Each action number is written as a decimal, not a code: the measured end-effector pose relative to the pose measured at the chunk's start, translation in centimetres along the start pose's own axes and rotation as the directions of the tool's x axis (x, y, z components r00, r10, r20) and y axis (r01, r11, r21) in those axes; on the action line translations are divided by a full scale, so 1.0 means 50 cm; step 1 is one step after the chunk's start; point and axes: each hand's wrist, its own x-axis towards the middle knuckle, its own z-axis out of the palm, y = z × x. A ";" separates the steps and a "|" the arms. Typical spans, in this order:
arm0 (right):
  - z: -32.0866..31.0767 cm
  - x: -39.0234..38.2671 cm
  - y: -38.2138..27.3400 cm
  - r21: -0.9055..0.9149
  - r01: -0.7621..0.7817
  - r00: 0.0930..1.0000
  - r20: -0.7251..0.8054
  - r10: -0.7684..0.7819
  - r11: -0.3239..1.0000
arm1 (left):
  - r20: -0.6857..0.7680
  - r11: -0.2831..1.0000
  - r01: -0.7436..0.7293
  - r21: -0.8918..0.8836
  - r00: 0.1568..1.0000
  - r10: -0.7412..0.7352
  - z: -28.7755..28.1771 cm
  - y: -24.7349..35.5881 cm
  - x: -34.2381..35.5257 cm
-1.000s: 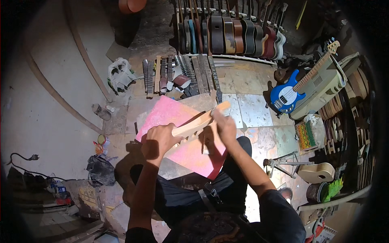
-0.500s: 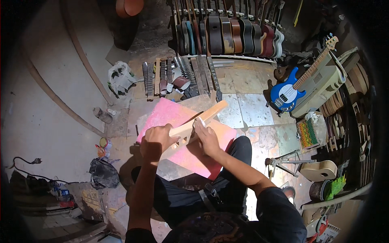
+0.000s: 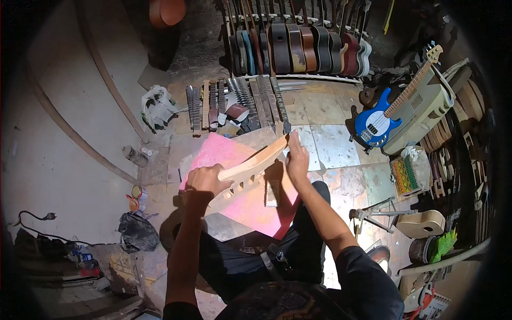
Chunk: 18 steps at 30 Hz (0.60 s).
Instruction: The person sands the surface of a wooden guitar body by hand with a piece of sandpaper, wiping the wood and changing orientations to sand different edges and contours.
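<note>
A pale wooden guitar neck (image 3: 257,161) lies slantwise across my lap, over a pink-stained board (image 3: 213,152). Its near-left end shows a row of cut-out notches along the side. My left hand (image 3: 205,181) grips that end, thumb along the wood. At the far-right end, my right hand (image 3: 297,161) is closed against the neck's edge, fingers pointing away from me. Whatever lies under its fingers is hidden from view. Below the neck, on the board, rests a light strip with a toothed edge (image 3: 271,193).
Several fretted necks and fretboards (image 3: 234,101) lie beyond the board, before a rack of guitars (image 3: 309,48). To the right stand a blue bass guitar (image 3: 376,120), a metal stand (image 3: 373,214) and stacked wooden parts. Cans (image 3: 137,192) and a black bag (image 3: 137,232) sit left.
My right hand has slid from the middle of the neck to its far-right end. The toothed strip beneath has come into sight. My left hand keeps its hold.
</note>
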 end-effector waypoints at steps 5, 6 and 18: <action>-0.005 -0.048 0.022 0.126 0.228 0.925 0.282 -0.255 0.966 | -0.002 1.000 -0.013 0.013 1.000 0.013 0.006 -0.004 0.009; -0.013 -0.030 0.021 0.106 0.202 0.938 0.264 -0.224 0.974 | -0.006 1.000 -0.008 0.014 1.000 0.008 0.007 -0.007 0.007; 0.047 -0.025 0.038 -0.013 -0.022 0.947 0.321 0.025 1.000 | -0.029 0.999 -0.031 0.008 0.999 0.032 0.000 -0.033 0.024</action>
